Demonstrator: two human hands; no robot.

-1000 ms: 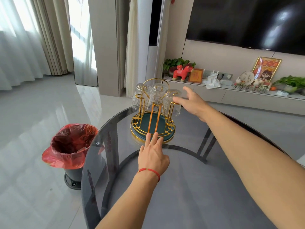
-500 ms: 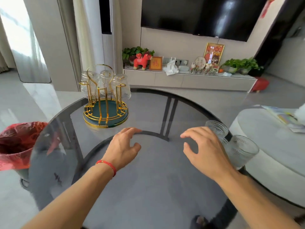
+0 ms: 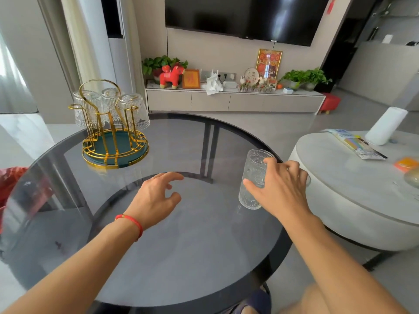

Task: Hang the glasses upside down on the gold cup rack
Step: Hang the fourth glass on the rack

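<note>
1. I see my right hand (image 3: 280,189) wrapped around a clear glass (image 3: 254,177) near the right edge of the round dark bench (image 3: 181,257).
2. My thumb is on the side of the glass near me, and my fingers (image 3: 272,162) curl around the far side.
3. The glass is the right way up, with its open top at the top. It tilts a little to the right.
4. I cannot tell if its bottom touches the bench or is just above it.
5. A bit of another glass (image 3: 307,179) peeks out behind my right hand. I cannot see much of it.
6. My left hand (image 3: 156,198) is over the middle of the bench. Its fingers are spread and bent a little, and it holds nothing.
7. There is a red string band (image 3: 132,223) on my left wrist.
8. The gold cup rack (image 3: 113,141) stands at the far left of the bench, well apart from both hands. It has a green tray at the bottom.
9. Three glasses (image 3: 133,112) hang upside down on the back pegs of the rack.
10. The front pegs (image 3: 99,123) of the rack are bare.
11. A low white table (image 3: 340,177) stands just to the right of the bench.
</note>
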